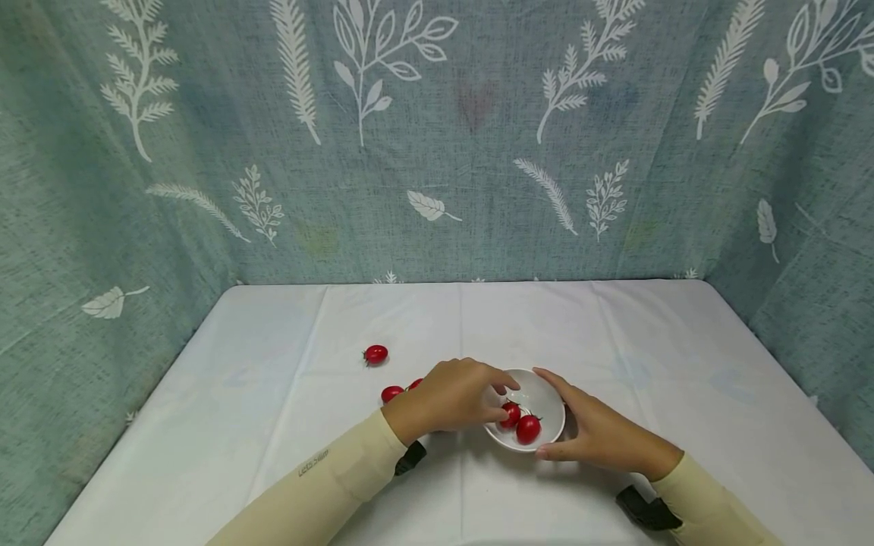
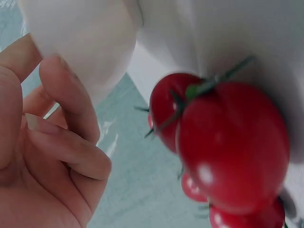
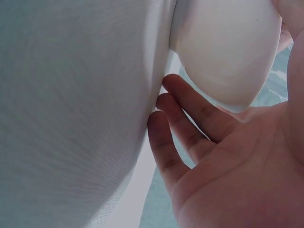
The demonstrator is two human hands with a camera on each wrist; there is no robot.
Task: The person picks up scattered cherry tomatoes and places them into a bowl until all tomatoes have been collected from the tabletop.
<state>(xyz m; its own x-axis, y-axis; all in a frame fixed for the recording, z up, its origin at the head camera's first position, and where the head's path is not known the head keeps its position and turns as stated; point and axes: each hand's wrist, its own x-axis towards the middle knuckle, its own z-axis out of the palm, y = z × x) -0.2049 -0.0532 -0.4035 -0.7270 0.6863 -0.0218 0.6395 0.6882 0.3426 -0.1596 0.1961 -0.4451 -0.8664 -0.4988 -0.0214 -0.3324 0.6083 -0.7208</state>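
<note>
From the head view I take the white bowl (image 1: 542,402) as my landmark, sitting on the white cloth-covered table (image 1: 649,364) toward its near edge. My right hand (image 1: 601,436) cups the bowl's right side, fingers fairly straight and lying against the outer wall, index finger along the far rim. My left hand (image 1: 451,396) reaches over the bowl's left rim, with thumb and fingertips closing on a cherry tomato (image 1: 510,414) inside the bowl. A second tomato in the bowl (image 1: 528,429) lies just beside it, nearer to me. Left of the bowl, partly hidden behind my left hand, two tomatoes on the cloth (image 1: 392,393) rest close together, and a lone tomato (image 1: 375,354) lies farther left and away from me.

The left wrist view gives me what the head view cannot: those loose tomatoes on the cloth seen very close, the nearest one (image 2: 232,147) with its green stem, others crowded behind and below it. It also shows the bowl's pale outer wall (image 2: 85,42) above my curled fingers (image 2: 71,99), but not the pinched tomato, so I rely on the head view for the grip.

The right wrist view shows the underside of the bowl (image 3: 228,47) with my right hand's fingers (image 3: 190,109) spread beneath and beside it, palm open, touching the wall. No tomato appears there.
</note>
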